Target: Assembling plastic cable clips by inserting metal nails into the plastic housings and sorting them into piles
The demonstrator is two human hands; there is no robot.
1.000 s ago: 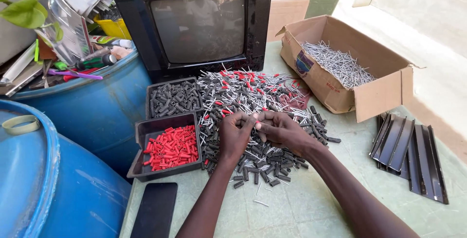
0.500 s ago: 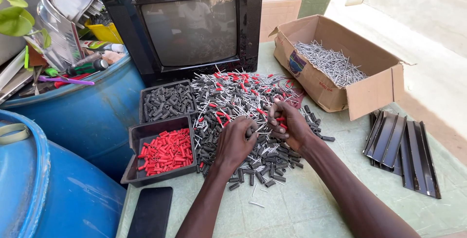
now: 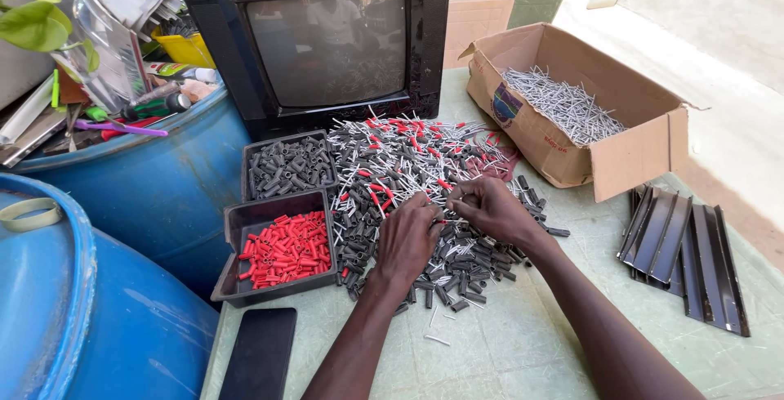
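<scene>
Resting on a heap of small grey and red plugs [image 3: 408, 179] in the middle of the table [image 3: 523, 351], both hands work close together. The left hand [image 3: 406, 241] lies palm down on the heap with its fingers curled into the pieces; whether it pinches one cannot be told. The right hand [image 3: 488, 208] sits just beside it, its fingertips drawn together near the left hand's fingers, and what they grip is too small to make out.

Near the table's left edge stand two dark trays touching each other: the nearer tray [image 3: 237, 286] holds red plugs, the farther tray [image 3: 249, 159] holds grey ones. A black phone [image 3: 259, 355] lies flat at the near left corner. An old black television [image 3: 433, 49] stands at the far edge behind the heap. A cardboard box [image 3: 637, 155] of thin metal pins sits toward the far right, and dark metal strips [image 3: 686, 245] lie by the right edge. Blue barrels [image 3: 155, 196] stand left of the table.
</scene>
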